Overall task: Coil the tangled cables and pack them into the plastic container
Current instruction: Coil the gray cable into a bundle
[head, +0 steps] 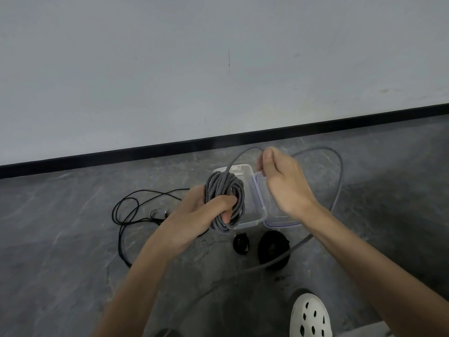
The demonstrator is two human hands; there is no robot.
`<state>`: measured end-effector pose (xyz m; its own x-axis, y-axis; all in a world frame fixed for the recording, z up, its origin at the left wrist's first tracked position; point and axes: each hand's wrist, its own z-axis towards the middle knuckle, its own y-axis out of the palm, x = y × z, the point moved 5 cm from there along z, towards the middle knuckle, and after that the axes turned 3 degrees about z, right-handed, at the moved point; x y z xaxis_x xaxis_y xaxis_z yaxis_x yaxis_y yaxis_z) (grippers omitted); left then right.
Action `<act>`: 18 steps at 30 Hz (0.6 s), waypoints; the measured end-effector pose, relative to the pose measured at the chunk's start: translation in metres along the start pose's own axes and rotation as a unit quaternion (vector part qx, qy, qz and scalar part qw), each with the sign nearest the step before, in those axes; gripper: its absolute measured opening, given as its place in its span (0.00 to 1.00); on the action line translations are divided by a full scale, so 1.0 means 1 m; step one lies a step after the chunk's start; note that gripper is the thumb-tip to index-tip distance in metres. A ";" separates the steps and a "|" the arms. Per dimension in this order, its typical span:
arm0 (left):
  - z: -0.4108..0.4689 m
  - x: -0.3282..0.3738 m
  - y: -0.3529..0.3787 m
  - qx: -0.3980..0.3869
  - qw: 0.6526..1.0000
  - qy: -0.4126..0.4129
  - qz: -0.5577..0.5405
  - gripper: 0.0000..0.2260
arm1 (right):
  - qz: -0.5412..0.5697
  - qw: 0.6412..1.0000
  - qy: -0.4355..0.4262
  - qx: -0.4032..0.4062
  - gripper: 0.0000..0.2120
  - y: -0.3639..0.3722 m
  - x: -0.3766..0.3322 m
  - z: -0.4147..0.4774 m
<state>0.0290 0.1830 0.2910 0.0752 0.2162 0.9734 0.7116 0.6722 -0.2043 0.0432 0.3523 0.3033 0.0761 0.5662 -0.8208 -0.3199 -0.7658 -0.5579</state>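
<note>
Now | left hand (194, 212) grips grey coil (233, 188), long axis upright | right hand (281, 183) pinches loose strand (239, 155)

Person, worn items.
- Left hand (201, 210), right hand (284, 183): both bare, forearms uncovered to the frame's edge.
- Footwear: one white moulded clog (309, 317), well below the right hand; rounded toe, upper pierced with dark oval holes.
- Clothing: patch of light grey fabric (359, 330) just right of the clog, cropped.

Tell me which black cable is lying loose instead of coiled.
The thin black cable left of the container: it sprawls in loose loops, while the small black bundle and large black bundle are wound tight.
</note>
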 end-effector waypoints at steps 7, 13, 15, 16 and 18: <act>-0.003 0.007 0.008 -0.058 0.997 0.051 -0.030 0.14 | 0.086 0.995 0.033 0.022 0.22 -0.003 0.006 0.008; -0.001 0.012 -0.001 -0.051 0.975 0.098 -0.195 0.14 | 0.102 0.993 0.052 -0.036 0.19 0.017 0.013 0.001; 0.000 0.009 -0.009 -0.020 0.968 0.088 -0.233 0.14 | 0.084 0.994 0.039 -0.064 0.20 0.026 0.014 -0.001; 0.000 0.007 -0.012 -0.006 0.967 0.085 -0.241 0.15 | 0.073 0.994 0.031 -0.076 0.20 0.030 0.013 -0.002; 0.001 0.006 -0.015 0.018 0.964 0.082 -0.254 0.14 | 0.054 0.994 0.013 -0.092 0.21 0.035 0.010 -0.004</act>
<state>0.0185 0.1748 0.2999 -0.1647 -0.2601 0.9514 0.6618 0.6862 0.3021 0.0368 0.3299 0.2749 0.0762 0.4714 -0.8786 -0.1501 -0.8657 -0.4775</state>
